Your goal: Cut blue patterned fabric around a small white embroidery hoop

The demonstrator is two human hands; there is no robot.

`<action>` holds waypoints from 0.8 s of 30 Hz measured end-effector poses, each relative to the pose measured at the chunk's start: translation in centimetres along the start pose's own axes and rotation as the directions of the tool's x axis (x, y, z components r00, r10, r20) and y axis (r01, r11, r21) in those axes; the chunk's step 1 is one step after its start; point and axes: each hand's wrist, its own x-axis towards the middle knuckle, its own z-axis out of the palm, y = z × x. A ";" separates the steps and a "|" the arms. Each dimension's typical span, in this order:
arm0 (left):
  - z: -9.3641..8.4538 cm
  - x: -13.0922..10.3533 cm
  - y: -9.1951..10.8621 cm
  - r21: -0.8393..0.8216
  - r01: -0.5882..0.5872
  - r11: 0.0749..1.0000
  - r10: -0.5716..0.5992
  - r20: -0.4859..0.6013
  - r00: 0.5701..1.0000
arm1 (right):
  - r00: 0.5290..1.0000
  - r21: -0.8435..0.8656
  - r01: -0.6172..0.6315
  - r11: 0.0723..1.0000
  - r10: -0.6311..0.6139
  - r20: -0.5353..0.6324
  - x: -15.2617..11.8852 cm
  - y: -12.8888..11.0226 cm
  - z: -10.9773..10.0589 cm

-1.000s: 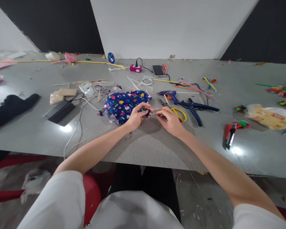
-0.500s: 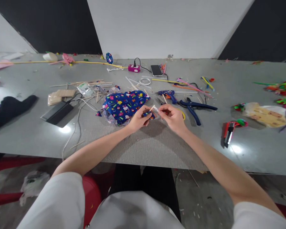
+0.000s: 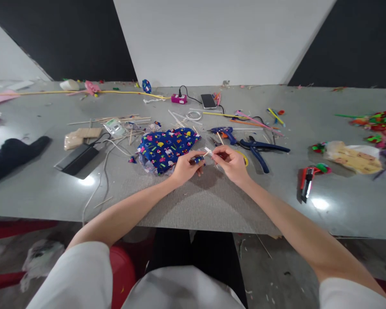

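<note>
My left hand (image 3: 185,168) is closed around a thin wooden stick (image 3: 206,154) and a small bit of blue patterned fabric (image 3: 198,159). Across from it, my right hand (image 3: 231,165) pinches a small white strip (image 3: 209,150) at the stick's tip; whether the strip is paper or tape I cannot tell. Both hands meet just above the table. Beside my left hand lies a larger bundle of blue patterned fabric (image 3: 167,146). A roll of yellow tape (image 3: 245,159) is partly hidden behind my right hand.
Beyond my hands lie a blue glue gun (image 3: 223,132) and blue-handled pliers (image 3: 260,148). A utility knife (image 3: 307,184) rests at the right, near pipe cleaners (image 3: 384,128). Leftward are a black adapter (image 3: 77,159) and its cable. A phone (image 3: 208,101) sits behind, beside a pink power block (image 3: 179,98).
The view has tilted slightly, so the table sits lower in it. My hands stay together, with small finger shifts around the white strip and stick.
</note>
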 end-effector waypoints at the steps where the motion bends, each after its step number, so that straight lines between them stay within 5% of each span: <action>1: 0.0 0.0 0.1 -0.020 0.006 1.000 -0.006 0.003 1.000 | 1.000 0.000 0.003 1.000 -0.003 -0.003 0.0 0.0 0.0; 24: 0.2 0.0 0.2 -0.118 0.059 0.991 -0.053 0.057 0.997 | 0.999 0.095 -0.009 0.995 0.013 -0.046 0.1 -0.3 0.5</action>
